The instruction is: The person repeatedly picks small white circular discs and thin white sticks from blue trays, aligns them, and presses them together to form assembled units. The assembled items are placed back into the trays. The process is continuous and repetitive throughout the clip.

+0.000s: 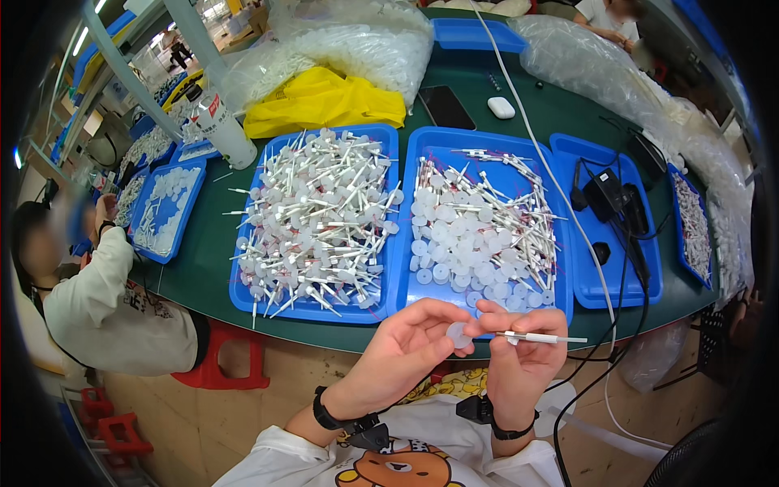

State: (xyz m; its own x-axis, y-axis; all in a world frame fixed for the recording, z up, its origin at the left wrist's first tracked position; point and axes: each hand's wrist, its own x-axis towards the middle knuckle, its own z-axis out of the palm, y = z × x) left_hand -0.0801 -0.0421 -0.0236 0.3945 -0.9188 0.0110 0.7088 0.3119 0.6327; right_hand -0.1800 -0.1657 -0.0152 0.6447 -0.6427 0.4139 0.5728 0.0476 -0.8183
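Note:
In front of my chest, my left hand (406, 334) pinches a small translucent white disc (458, 335) between thumb and fingers. My right hand (523, 361), just beside it, is closed on a thin white plastic stick (540, 338) with a slim dark section at its left end. That left end points toward the disc; whether the two touch is hard to tell. Beyond my hands stands a blue tray (519, 174) with loose discs on its near side and sticks along its far and right sides. Left of it, another blue tray (242, 299) is heaped with sticks that carry discs.
A third blue tray (596, 299) at the right holds a black adapter (606, 193) and cables. A white cord (535, 138) crosses the table. Farther back are a phone (447, 107), a white case (501, 107), a yellow bag (329, 104) and a cup (223, 130). Someone (105, 300) sits at left.

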